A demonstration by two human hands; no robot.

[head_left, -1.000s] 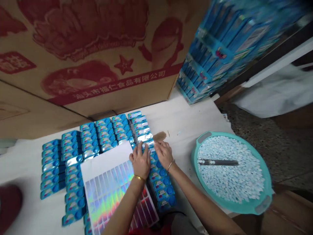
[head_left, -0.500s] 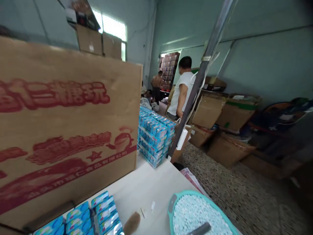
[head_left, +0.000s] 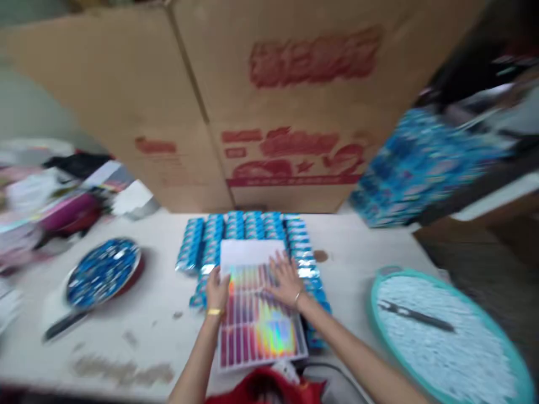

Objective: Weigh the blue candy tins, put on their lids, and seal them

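A white compartmented tray point(head_left: 236, 342) lies in front of me, its rows showing pink-purple strips and a rainbow sheen. A plain white panel point(head_left: 248, 252) covers its far end. At the tray's left edge, my left hand point(head_left: 218, 293), with a gold band at the wrist, is closed on the rim. My right hand point(head_left: 286, 280) rests flat on the upper right of the tray, fingers spread. Rows of blue shiny packets point(head_left: 252, 224) lie behind the tray and along its right side, partly hidden by it. Motion blurs the fine detail.
A tall printed carton point(head_left: 295, 112) stands at the table's back. On the left sits a pan of blue wrapped pieces point(head_left: 103, 272); on the right, a turquoise basin point(head_left: 374, 314) of pale pieces with a dark tool point(head_left: 416, 317). Stacked blue packs point(head_left: 416, 163) are behind right.
My view has swung left and down from the room to the table. Both hands and the tray now show; the other people have left the picture.
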